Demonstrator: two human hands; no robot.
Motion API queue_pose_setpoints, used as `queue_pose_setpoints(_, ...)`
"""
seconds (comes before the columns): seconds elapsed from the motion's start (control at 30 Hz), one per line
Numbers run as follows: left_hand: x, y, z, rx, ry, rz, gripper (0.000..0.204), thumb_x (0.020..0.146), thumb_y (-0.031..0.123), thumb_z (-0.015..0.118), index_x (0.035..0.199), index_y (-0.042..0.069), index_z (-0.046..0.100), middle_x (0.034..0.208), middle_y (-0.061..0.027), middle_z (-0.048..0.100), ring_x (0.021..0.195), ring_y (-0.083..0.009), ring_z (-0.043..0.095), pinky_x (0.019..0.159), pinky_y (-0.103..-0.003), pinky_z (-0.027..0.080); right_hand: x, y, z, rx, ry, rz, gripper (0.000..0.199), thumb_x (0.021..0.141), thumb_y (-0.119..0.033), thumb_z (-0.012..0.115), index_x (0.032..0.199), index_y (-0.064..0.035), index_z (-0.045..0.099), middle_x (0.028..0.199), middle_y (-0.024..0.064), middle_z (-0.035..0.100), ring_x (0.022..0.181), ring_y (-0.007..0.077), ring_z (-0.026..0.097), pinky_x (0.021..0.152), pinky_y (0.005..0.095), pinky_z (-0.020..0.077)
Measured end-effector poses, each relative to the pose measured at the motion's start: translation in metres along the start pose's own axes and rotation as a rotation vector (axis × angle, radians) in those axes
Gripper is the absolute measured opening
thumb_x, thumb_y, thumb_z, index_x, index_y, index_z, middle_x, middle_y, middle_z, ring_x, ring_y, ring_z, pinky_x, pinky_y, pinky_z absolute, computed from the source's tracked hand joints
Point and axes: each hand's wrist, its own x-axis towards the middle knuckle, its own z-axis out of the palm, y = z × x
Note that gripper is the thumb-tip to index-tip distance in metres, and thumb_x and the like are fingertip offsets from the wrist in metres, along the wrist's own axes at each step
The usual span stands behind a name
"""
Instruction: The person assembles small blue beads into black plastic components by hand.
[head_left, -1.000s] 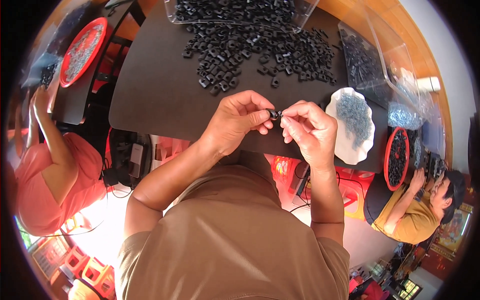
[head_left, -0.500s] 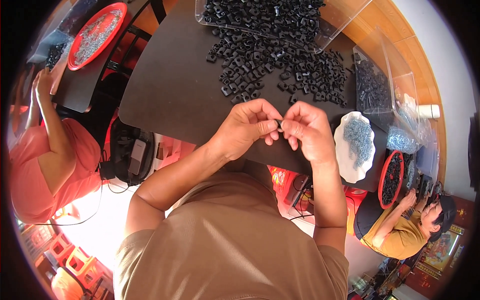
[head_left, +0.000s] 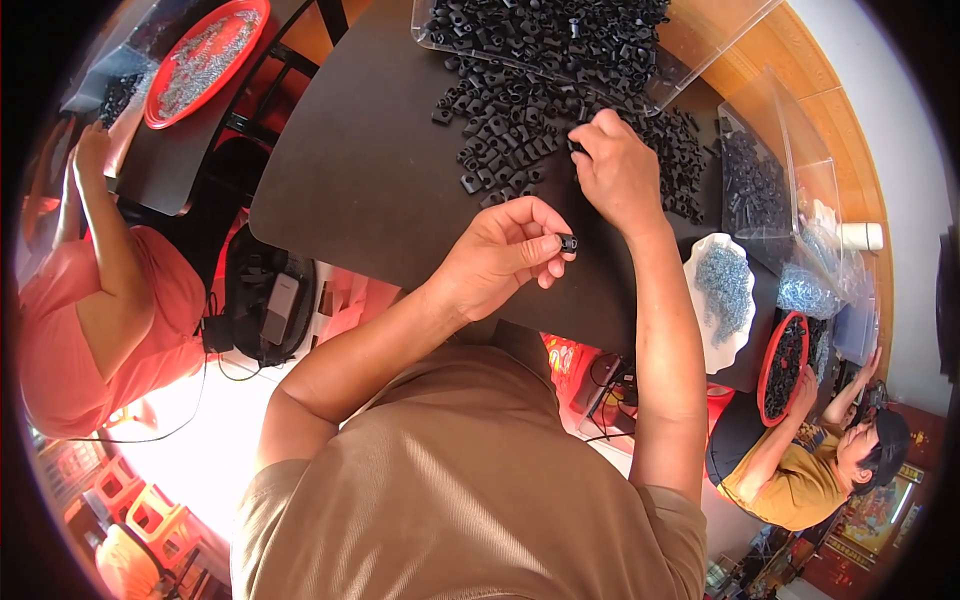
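Note:
My left hand [head_left: 500, 245] pinches a small black plastic part [head_left: 568, 243] between thumb and fingertips, over the near side of the dark table. Farther forward, my right hand [head_left: 618, 170] reaches to the edge of a loose pile of black plastic parts [head_left: 510, 140]. Its thumb and index finger close on a small dark piece [head_left: 576, 146], apparently one of those parts; the fingers partly cover it. To the right of my right forearm lies a white scalloped dish [head_left: 702, 345] holding many small shiny metal pieces [head_left: 724, 290].
A clear bin [head_left: 425, 38] of black parts stands at the table's far side; another clear bin [head_left: 790, 150] is at right. The dark table [head_left: 350, 150] has a rounded left corner. One co-worker [head_left: 130, 300] sits left by a red tray [head_left: 155, 105], another [head_left: 790, 470] right by a red tray [head_left: 768, 375].
My right hand has left the left hand and moved forward to the pile. My left hand stays near its place, keeping the small black part, which now shows more clearly.

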Motion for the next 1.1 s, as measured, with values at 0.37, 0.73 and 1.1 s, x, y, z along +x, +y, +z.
queue_pose_setpoints(0.37, 0.004, 0.004, 0.005, 0.057, 0.048, -0.044, 0.012, 0.087, 0.011, 0.061, 0.094, 0.002, 0.057, 0.086, -0.0063, 0.062, 0.072, -0.0113, 0.058, 0.061, -0.024, 0.046, -0.046, 0.007, -0.011, 0.999, 0.107, 0.285, 0.018, 0.072, 0.01, 0.065, 0.081, 0.0, 0.053, 0.08, 0.0038, 0.057, 0.061, 0.005, 0.054, 0.048, 0.0176, 0.0436)
queue_pose_setpoints(0.73, 0.007, 0.004, 0.013, 0.113, 0.076, -0.077, 0.01, 0.089, 0.012, 0.059, 0.095, 0.004, 0.056, 0.083, -0.0049, 0.062, 0.068, -0.0102, 0.058, 0.059, -0.022, 0.046, -0.069, -0.012, -0.041, 1.484, 0.044, 0.386, 0.014, 0.076, 0.003, 0.069, 0.088, 0.0033, 0.063, 0.07, 0.0038, 0.057, 0.055, 0.0075, 0.055, 0.044, 0.0186, 0.0449)
queue_pose_setpoints(1.1, 0.011, 0.002, 0.019, 0.228, 0.134, -0.071, 0.009, 0.091, 0.012, 0.055, 0.095, 0.004, 0.054, 0.077, -0.0038, 0.061, 0.063, -0.0088, 0.056, 0.057, -0.022, 0.046, -0.085, -0.022, -0.024, 1.699, 0.077, 0.371, 0.008, 0.084, 0.004, 0.059, 0.091, 0.0036, 0.062, 0.077, 0.0077, 0.057, 0.055, 0.0106, 0.056, 0.047, 0.0203, 0.0464)
